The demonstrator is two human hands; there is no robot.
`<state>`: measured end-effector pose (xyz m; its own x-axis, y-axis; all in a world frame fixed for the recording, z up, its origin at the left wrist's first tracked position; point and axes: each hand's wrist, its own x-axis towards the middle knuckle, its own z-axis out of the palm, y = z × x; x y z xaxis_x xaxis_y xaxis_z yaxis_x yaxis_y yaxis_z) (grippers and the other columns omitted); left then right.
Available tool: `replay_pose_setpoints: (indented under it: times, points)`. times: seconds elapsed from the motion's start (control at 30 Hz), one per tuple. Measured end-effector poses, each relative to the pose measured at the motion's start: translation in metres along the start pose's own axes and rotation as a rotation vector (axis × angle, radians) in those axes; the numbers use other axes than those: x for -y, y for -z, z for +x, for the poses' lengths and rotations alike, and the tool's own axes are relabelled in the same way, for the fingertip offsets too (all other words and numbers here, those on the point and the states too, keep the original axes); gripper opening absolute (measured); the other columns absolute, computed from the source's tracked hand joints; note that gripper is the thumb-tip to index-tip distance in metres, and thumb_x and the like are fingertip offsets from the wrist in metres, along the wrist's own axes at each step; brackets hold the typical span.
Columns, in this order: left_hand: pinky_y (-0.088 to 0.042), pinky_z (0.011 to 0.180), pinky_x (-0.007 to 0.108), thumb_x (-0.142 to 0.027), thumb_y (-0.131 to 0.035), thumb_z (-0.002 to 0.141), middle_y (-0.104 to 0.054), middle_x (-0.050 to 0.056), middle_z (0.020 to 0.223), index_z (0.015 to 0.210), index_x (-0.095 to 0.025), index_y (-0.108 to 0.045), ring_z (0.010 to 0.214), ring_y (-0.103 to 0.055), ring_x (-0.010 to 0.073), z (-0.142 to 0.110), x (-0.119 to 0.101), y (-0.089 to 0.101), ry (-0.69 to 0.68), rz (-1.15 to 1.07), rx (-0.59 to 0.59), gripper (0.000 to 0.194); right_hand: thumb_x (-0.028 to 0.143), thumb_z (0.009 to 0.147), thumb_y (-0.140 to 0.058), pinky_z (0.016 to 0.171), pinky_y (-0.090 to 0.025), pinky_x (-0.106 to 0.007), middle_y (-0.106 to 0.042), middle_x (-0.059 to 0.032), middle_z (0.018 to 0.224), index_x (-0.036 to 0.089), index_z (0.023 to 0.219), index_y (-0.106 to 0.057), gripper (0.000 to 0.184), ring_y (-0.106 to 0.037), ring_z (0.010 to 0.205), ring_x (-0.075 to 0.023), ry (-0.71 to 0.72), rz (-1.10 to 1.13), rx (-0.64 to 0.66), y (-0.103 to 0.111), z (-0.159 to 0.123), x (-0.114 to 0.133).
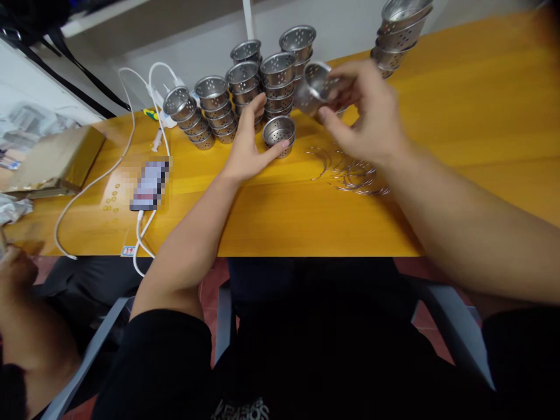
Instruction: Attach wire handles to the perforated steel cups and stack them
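Note:
My right hand [359, 111] holds a perforated metal cup [310, 93] by its side, raised above the table and tilted, slightly blurred. My left hand [251, 146] has its thumb and fingers spread beside a short metal cup stack [279, 133] on the table. The left thumb lies across this stack's near right rim; whether it presses on it I cannot tell. Behind the hands stand several taller stacks of the same perforated cups [279, 79]. Below the right hand lie several thin curved wires [354, 175], partly hidden by the right forearm.
A phone [149, 184] with a white charging cable [139, 233] lies on the yellow table [306, 227] at left. Small yellow rings [114, 194] and a cardboard box [56, 160] are farther left. Another cup stack [399, 38] stands back right. A co-worker's arm [30, 326] shows at left.

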<state>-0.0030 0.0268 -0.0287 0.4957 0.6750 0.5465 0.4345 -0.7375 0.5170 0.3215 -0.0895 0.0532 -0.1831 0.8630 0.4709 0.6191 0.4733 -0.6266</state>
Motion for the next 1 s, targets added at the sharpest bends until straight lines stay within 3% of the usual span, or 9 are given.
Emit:
replay_pose_setpoints:
  times: [0.13, 0.27, 0.4, 0.57, 0.83, 1.0]
  points:
    - [-0.037, 0.170, 0.070, -0.117, -0.069, 0.101, -0.050, 0.014, 0.208, 0.203, -0.044, -0.029, 0.200, -0.047, 0.0481, 0.001, -0.029, 0.005, -0.068, 0.047, 0.045, 0.131, 0.073, 0.118, -0.078, 0.152, -0.054, -0.074, -0.078, -0.0108, 0.173, 0.048, 0.177, -0.076, 0.064, -0.070, 0.165, -0.0505, 0.113, -0.035, 0.199, -0.012, -0.007, 0.016]
    - [-0.032, 0.171, 0.072, -0.105, -0.073, 0.105, -0.055, 0.013, 0.205, 0.199, -0.040, -0.040, 0.198, -0.049, 0.0500, 0.001, -0.037, 0.006, -0.073, 0.057, 0.096, 0.119, 0.074, 0.109, -0.096, 0.147, -0.056, -0.085, -0.074, -0.0081, 0.177, 0.053, 0.181, -0.077, 0.078, -0.065, 0.172, -0.0570, 0.099, 0.000, 0.249, -0.024, -0.008, 0.013]
    - [-0.031, 0.171, 0.073, -0.089, -0.077, 0.108, -0.054, 0.012, 0.204, 0.200, -0.042, -0.040, 0.197, -0.049, 0.0513, 0.004, -0.038, 0.006, -0.095, 0.055, 0.125, 0.110, 0.078, 0.105, -0.103, 0.142, -0.064, -0.081, -0.072, -0.0096, 0.179, 0.054, 0.175, -0.081, 0.077, -0.060, 0.174, -0.0573, 0.051, -0.002, 0.247, -0.025, -0.009, 0.010]
    - [-0.030, 0.170, 0.076, -0.079, -0.076, 0.109, -0.056, 0.011, 0.200, 0.201, -0.044, -0.042, 0.195, -0.049, 0.0525, 0.006, -0.043, 0.005, -0.109, 0.064, 0.117, 0.104, 0.079, 0.106, -0.102, 0.137, -0.068, -0.077, -0.071, -0.0126, 0.176, 0.047, 0.170, -0.081, 0.074, -0.065, 0.168, -0.0556, 0.047, -0.014, 0.240, -0.026, -0.009, 0.010]
    - [-0.034, 0.170, 0.074, -0.069, -0.077, 0.110, -0.057, 0.012, 0.197, 0.201, -0.046, -0.043, 0.193, -0.052, 0.0518, 0.007, -0.044, 0.004, -0.145, 0.067, 0.122, 0.099, 0.087, 0.108, -0.097, 0.133, -0.069, -0.083, -0.075, -0.0113, 0.167, 0.051, 0.156, -0.086, 0.060, -0.066, 0.162, -0.0554, 0.095, 0.028, 0.247, -0.026, -0.008, 0.001]
    - [-0.035, 0.169, 0.074, -0.062, -0.076, 0.110, -0.055, 0.010, 0.197, 0.200, -0.047, -0.045, 0.192, -0.052, 0.0505, 0.006, -0.043, 0.008, -0.145, 0.073, 0.097, 0.097, 0.101, 0.105, -0.093, 0.129, -0.073, -0.076, -0.074, -0.0083, 0.172, 0.052, 0.155, -0.086, 0.071, -0.068, 0.162, -0.0523, 0.031, 0.057, 0.236, -0.025, -0.007, -0.002]
